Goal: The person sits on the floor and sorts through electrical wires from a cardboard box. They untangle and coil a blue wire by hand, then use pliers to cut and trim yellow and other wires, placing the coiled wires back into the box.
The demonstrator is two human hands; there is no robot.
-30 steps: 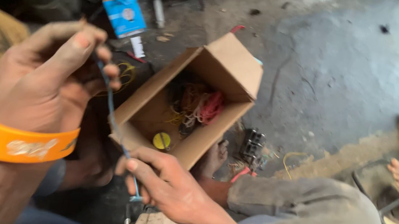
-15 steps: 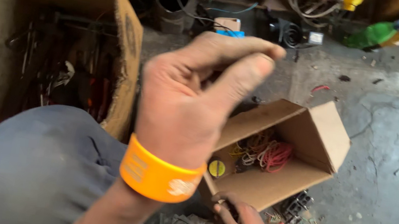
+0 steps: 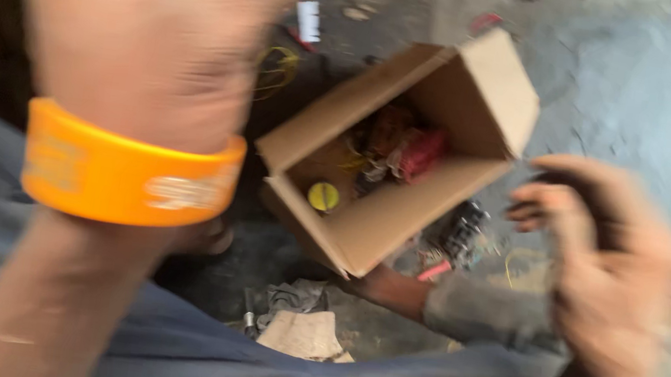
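Cardboard box [image 3: 397, 158] lies open on the concrete floor [image 3: 646, 92], near the middle of the view, between the two raised hands and below both of them. Its flaps are spread.

Left hand [image 3: 143, 30] is raised close to the camera at the left side, back of the hand facing the lens, blurred. An orange wristband [image 3: 128, 172] circles its wrist. The fingers run out of the top of the picture; whether they are clenched or holding anything cannot be told.

Inside the box: a small round yellow item [image 3: 323, 196] near the lower wall, and a tangle of red and orange wire [image 3: 407, 146] toward the far end. Beside the box's lower right corner lie a dark metal part [image 3: 462, 233] and a red-handled piece [image 3: 434, 271]. A crumpled grey rag [image 3: 294, 298] and a scrap of cardboard [image 3: 302, 334] rest on the floor just below the box.

Right hand [image 3: 604, 270] is raised at the right, heavily blurred, fingers curled inward. No object is discernible in it; a firm reading of its grip is not possible.
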